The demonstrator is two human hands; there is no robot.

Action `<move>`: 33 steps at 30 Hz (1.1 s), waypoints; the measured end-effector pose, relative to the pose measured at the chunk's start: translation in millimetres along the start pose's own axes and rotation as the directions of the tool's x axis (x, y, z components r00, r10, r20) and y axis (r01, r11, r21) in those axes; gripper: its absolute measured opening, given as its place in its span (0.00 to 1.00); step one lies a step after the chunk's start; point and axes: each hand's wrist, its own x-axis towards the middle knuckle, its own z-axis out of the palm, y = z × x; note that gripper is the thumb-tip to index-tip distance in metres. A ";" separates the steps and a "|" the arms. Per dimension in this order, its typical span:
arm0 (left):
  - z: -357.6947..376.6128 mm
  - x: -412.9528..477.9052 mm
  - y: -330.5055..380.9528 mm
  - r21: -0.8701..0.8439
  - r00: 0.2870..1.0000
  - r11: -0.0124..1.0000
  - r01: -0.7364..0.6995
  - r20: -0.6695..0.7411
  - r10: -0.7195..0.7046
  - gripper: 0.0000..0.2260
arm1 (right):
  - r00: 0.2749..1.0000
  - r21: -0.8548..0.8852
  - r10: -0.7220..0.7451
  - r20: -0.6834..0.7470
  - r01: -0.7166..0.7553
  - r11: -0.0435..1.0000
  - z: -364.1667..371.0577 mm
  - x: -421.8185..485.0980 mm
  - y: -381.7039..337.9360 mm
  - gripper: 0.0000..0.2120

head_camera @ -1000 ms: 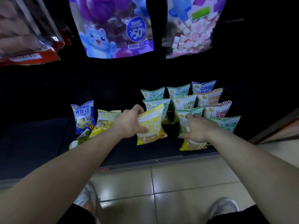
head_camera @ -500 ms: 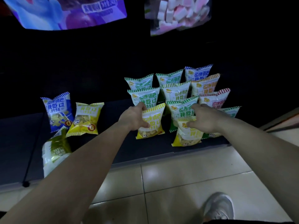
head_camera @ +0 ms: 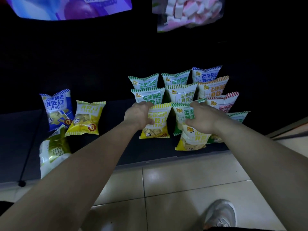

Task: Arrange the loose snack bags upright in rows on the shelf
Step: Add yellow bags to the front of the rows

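Head view, dim: left hand [head_camera: 139, 115] grasps the front yellow bag [head_camera: 157, 124] by its left edge, upright on the dark shelf [head_camera: 116, 147] ahead of the standing rows [head_camera: 181, 94]. Right hand [head_camera: 202, 119] curls fingers over the top of the green-striped bag [head_camera: 180, 117], hiding the top of the yellow-bottomed bag [head_camera: 190, 140] in front. Far left, blue bag [head_camera: 56, 109] and loose yellow bag [head_camera: 86, 119] lean; a flat green bag [head_camera: 53, 150] is part-hidden by the forearm, and the hanging packs [head_camera: 186, 12] are cut off.
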 end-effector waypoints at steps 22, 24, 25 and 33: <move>-94.0 -103.9 -31.3 0.204 0.998 0.979 -0.018 0.058 0.007 0.37 | 0.995 -0.084 -0.083 -0.063 0.077 0.993 -17.0 -42.4 -58.0 0.34; -116.4 -135.3 -49.7 0.232 0.997 0.973 0.009 0.072 -0.026 0.36 | 0.990 -0.109 -0.121 -0.074 0.113 0.988 -20.2 -51.6 -76.9 0.34; -127.1 -151.4 -59.7 0.232 0.997 0.972 0.026 0.069 -0.043 0.35 | 0.986 -0.131 -0.143 -0.083 0.131 0.983 -21.2 -55.6 -86.8 0.35; -148.4 -239.7 -159.6 0.143 0.978 0.972 0.189 0.058 -0.199 0.35 | 0.957 -0.168 -0.273 -0.100 0.254 0.952 -10.7 -72.5 -171.8 0.34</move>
